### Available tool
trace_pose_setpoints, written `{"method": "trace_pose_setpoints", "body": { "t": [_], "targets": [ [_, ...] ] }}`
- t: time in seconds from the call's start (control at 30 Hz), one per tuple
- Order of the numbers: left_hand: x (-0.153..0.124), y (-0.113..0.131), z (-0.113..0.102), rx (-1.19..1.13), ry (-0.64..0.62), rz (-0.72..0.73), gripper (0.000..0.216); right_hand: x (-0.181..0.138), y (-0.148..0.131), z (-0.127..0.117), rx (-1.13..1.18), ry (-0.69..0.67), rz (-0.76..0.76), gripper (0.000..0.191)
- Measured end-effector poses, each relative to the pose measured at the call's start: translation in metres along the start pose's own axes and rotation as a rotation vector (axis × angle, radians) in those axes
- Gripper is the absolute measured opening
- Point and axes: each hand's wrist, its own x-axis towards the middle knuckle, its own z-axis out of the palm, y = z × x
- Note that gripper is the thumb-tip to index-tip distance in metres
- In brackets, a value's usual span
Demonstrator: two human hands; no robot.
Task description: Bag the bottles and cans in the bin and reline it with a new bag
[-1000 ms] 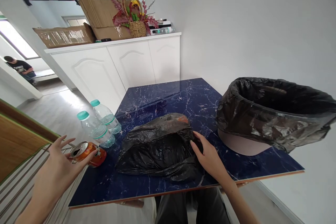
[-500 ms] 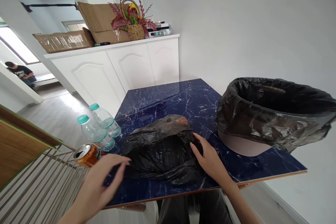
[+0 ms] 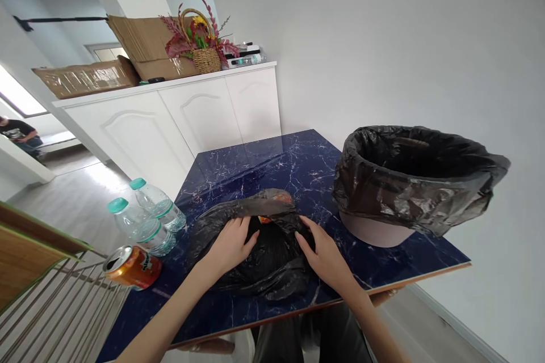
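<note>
Two bottles (image 3: 142,228) (image 3: 159,205) and a can (image 3: 138,266) neighbour the bag (image 3: 272,264) both hands' (image 3: 230,244) (image 3: 327,255) parted fingers (image 3: 244,226) touch.

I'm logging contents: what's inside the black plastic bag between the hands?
In the black plastic bag, an orange item shows at the opening, by the left hand; its shape and anything else are covered.

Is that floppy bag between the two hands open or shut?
The black bag is open: its mouth gapes by the left hand, and something orange shows inside.
</note>
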Motion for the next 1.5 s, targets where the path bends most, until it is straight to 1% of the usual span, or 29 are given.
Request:
{"method": "trace_pose_setpoints", "body": {
  "t": [0.13, 0.23, 0.3, 0.43, 0.53, 0.57, 0.63, 0.7, 0.8, 0.83, 0.9, 0.97, 1.03, 1.1, 1.17, 1.23, 1.27, 1.4, 1.5],
  "targets": [
    [0.029, 0.008, -0.010, 0.004, -0.038, -0.007, 0.057, 0.001, 0.003, 0.002, 0.001, 0.024, -0.028, 0.052],
    [0.045, 0.017, -0.009, 0.026, -0.054, -0.032, 0.066, 0.001, 0.003, 0.003, -0.004, 0.034, -0.022, 0.052],
    [0.050, 0.022, -0.007, 0.047, -0.051, -0.057, 0.064, 0.001, 0.002, 0.002, -0.007, 0.024, -0.013, 0.053],
    [0.050, 0.033, -0.008, 0.087, -0.056, -0.085, 0.055, 0.001, 0.002, 0.002, -0.017, 0.013, -0.005, 0.053],
    [0.035, 0.043, -0.024, 0.116, -0.072, -0.092, 0.050, 0.001, 0.004, 0.004, -0.013, 0.028, -0.032, 0.052],
    [0.026, 0.048, -0.034, 0.125, -0.083, -0.094, 0.050, 0.001, 0.005, 0.004, -0.011, 0.034, -0.043, 0.052],
    [0.002, 0.056, -0.060, 0.127, -0.121, -0.090, 0.053, 0.001, 0.006, 0.005, -0.012, 0.041, -0.062, 0.051],
    [-0.027, 0.059, -0.094, 0.072, -0.231, -0.073, 0.072, 0.000, 0.007, 0.006, -0.018, 0.038, -0.064, 0.051],
    [-0.069, 0.048, -0.148, -0.022, -0.324, 0.022, 0.071, -0.001, 0.007, 0.005, -0.027, -0.006, -0.014, 0.054],
    [-0.079, 0.041, -0.166, -0.014, -0.301, 0.010, 0.072, -0.002, 0.006, 0.004, -0.027, -0.025, 0.008, 0.056],
    [-0.090, 0.026, -0.197, 0.088, -0.218, -0.036, 0.069, -0.003, 0.005, 0.003, -0.024, -0.052, 0.038, 0.058],
    [-0.090, 0.013, -0.221, 0.325, -0.080, -0.142, 0.057, -0.003, 0.004, 0.003, -0.020, -0.054, 0.041, 0.058],
    [-0.080, 0.003, -0.235, 0.598, 0.024, -0.231, 0.048, -0.003, 0.003, 0.003, -0.017, -0.048, 0.035, 0.058],
    [-0.063, -0.006, -0.235, 0.787, 0.042, -0.226, 0.043, -0.003, 0.004, 0.003, -0.015, -0.040, 0.028, 0.058],
    [-0.043, -0.016, -0.224, 0.844, -0.029, -0.180, 0.046, -0.003, 0.004, 0.004, -0.014, -0.036, 0.024, 0.058],
    [-0.025, -0.030, -0.203, 0.808, -0.144, -0.201, 0.056, -0.004, 0.005, 0.004, -0.014, -0.037, 0.024, 0.058],
    [-0.017, -0.038, -0.192, 0.787, -0.173, -0.222, 0.057, -0.004, 0.006, 0.004, -0.014, -0.040, 0.027, 0.059],
    [0.002, -0.067, -0.149, 0.705, -0.210, -0.179, 0.048, -0.005, 0.006, 0.004, -0.010, -0.050, 0.032, 0.058],
    [0.007, -0.084, -0.128, 0.669, -0.217, -0.185, 0.045, -0.005, 0.006, 0.004, -0.016, -0.033, 0.009, 0.056]
  ]
}}
